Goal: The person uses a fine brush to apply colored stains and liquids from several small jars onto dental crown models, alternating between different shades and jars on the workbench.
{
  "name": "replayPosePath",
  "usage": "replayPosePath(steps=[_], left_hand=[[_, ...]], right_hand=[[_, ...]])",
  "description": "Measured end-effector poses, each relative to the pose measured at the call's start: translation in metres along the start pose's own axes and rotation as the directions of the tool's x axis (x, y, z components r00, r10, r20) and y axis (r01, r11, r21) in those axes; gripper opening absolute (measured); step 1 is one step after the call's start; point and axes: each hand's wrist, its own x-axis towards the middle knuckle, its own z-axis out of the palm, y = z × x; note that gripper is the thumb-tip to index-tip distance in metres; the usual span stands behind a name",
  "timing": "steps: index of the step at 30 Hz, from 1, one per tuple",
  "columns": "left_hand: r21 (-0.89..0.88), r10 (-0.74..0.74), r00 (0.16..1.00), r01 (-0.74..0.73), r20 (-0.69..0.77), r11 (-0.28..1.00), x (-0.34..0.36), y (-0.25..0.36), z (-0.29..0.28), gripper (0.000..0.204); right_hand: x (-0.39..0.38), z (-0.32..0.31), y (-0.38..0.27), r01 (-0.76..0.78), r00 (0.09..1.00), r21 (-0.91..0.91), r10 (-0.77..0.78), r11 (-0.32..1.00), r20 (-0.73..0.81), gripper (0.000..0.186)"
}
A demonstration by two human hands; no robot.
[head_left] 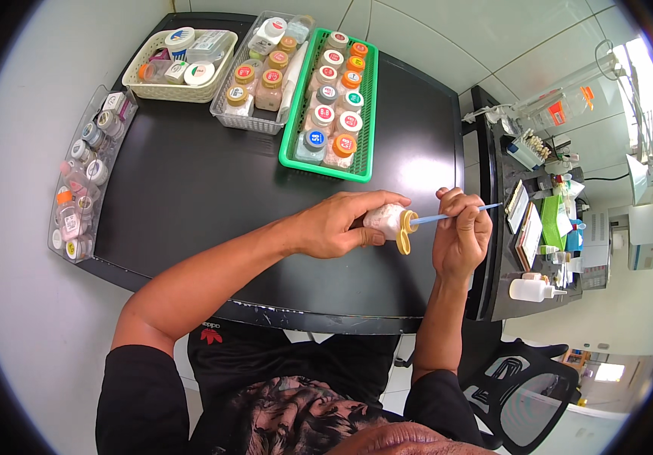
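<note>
My left hand (pixel 332 224) is closed around a small jar (pixel 384 221) of pale pink material, tipped on its side above the black table, mouth to the right. Its yellow flip cap (pixel 404 243) hangs open toward me. Between the fingers of my right hand (pixel 460 236) is a thin blue stick (pixel 431 219), perhaps a spatula or brush handle. One end of the stick is at the jar's mouth; whether it reaches inside is hidden by the rim. The other end points out past my right fingers.
Beyond my hands stand a green basket (pixel 287 156) of capped jars, a clear basket (pixel 254 123) and a cream basket (pixel 167 92). A clear tray (pixel 84 256) of small jars lines the table's left edge. At right is a side counter with a white squeeze bottle (pixel 530 290); a chair (pixel 535 390) is behind.
</note>
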Motion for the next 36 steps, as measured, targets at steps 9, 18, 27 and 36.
replayPosePath(steps=[9,18,27,36], left_hand=[[-0.013,-0.028,1.000,0.028,0.004,1.000,0.000,0.000,0.000,0.058],[-0.030,-0.012,1.000,0.011,-0.025,1.000,0.000,0.004,0.000,0.059],[0.049,-0.096,0.995,0.097,-0.015,0.994,-0.003,0.003,0.000,0.086],[0.171,-0.005,0.995,0.023,-0.102,0.985,-0.004,-0.003,0.005,0.059]], right_hand=[[-0.001,0.008,0.001,-0.020,0.992,-0.022,0.017,1.000,-0.125,0.034],[-0.001,0.007,-0.001,0.017,1.000,-0.054,-0.017,0.998,-0.005,0.036],[-0.002,0.016,-0.004,0.111,0.988,-0.346,-0.067,0.931,0.137,0.036],[-0.001,0.011,-0.005,0.071,0.986,-0.190,-0.041,0.979,0.159,0.036]])
